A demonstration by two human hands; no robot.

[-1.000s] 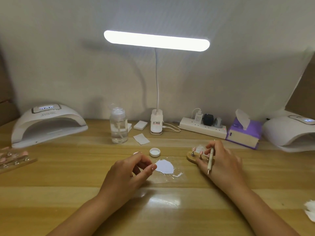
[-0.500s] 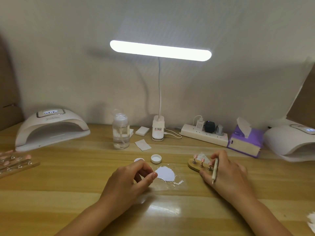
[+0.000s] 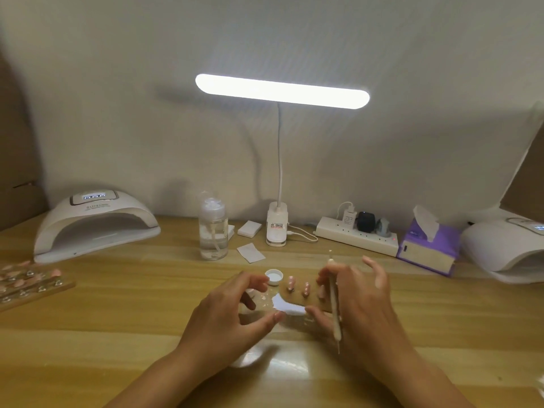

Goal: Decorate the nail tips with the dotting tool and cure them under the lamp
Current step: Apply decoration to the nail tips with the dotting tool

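Observation:
A small wooden holder (image 3: 296, 296) carries three pink nail tips (image 3: 306, 288) on pegs at the middle of the desk. My right hand (image 3: 362, 313) grips the holder's right end between thumb and forefinger, and the cream dotting tool (image 3: 334, 304) is clamped in the same fingers, tip toward me. A white paint blob (image 3: 287, 307) on a clear sheet touches the holder's near edge. My left hand (image 3: 229, 313) hovers just left of the blob, fingers loosely curved, holding nothing. A white curing lamp (image 3: 94, 225) stands at the back left.
A second curing lamp (image 3: 506, 251) sits far right beside a purple tissue box (image 3: 426, 245). Along the back are a power strip (image 3: 356, 237), a desk lamp (image 3: 276, 228) and a clear pump bottle (image 3: 213, 231). A white cap (image 3: 274, 276) and a tray of nail tips (image 3: 29, 285) lie nearby.
My right hand has drawn the wooden holder leftward until it meets the white paint, the dotting tool going with it. My left hand's fingers have spread a little.

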